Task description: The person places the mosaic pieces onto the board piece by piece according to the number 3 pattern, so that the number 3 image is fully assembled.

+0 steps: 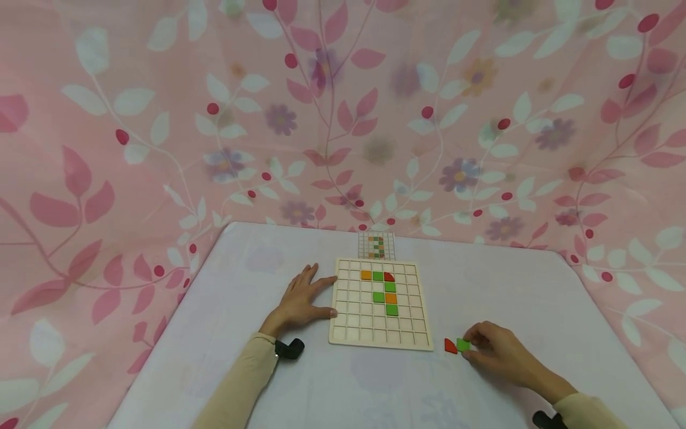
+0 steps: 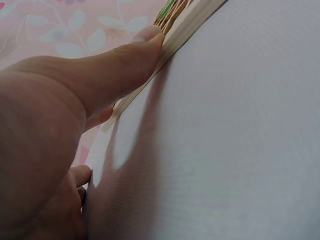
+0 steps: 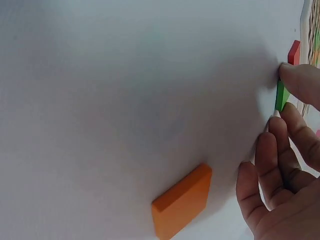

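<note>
A square wooden grid board lies on the table, with orange, green and red tiles in some of its cells. My left hand rests at the board's left edge, fingers spread, thumb and index finger touching the rim. In the left wrist view the thumb presses against the board's side. To the right of the board, my right hand pinches a green square tile between thumb and index finger. Beside that tile is a red tile with a curved side. An orange tile lies near the right hand.
A small printed card showing a grid with coloured cells lies just behind the board. The table has a white cloth. Behind it hangs a pink floral curtain.
</note>
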The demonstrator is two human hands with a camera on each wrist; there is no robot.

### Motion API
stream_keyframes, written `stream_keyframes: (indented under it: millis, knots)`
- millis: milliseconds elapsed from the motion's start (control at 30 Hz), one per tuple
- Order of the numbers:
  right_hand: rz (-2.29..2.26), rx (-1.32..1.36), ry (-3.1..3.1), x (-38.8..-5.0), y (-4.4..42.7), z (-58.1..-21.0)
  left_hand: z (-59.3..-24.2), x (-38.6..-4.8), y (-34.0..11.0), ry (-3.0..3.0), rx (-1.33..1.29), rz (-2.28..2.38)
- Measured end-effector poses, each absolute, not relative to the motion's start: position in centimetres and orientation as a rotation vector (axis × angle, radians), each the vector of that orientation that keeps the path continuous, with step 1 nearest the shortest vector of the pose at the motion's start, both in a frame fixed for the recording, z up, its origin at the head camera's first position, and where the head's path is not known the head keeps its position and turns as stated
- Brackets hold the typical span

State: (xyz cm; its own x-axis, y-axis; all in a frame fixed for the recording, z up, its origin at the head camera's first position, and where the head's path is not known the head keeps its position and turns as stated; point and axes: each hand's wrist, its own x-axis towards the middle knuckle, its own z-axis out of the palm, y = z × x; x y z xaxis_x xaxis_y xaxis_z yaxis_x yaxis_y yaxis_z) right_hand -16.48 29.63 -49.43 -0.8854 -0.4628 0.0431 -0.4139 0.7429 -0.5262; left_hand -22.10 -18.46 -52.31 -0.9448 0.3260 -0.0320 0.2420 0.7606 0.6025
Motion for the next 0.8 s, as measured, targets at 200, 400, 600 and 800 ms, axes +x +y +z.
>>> stream_keyframes:
  millis: [200, 400, 600, 800]
  knots:
    - [-0.791, -0.699, 2.823, -16.6, 28.7, -49.3, -52.3, -22.0, -18.4, 2.825, 0.45, 0.933]
    - [-0.8, -0.713, 2.809, -16.7, 27.8, -49.2, -52.3, -22.1, -18.4, 2.82, 0.446, 0.946]
    - [-0.782, -0.797, 2.849, -16.7, 26.9, -49.3, -52.4, -22.2, -18.5, 2.828, 0.444, 0.931]
    - [-0.765, -0.842, 2.884, -16.4, 26.0, -49.7, -52.3, -22.1, -18.4, 2.823, 0.444, 0.942]
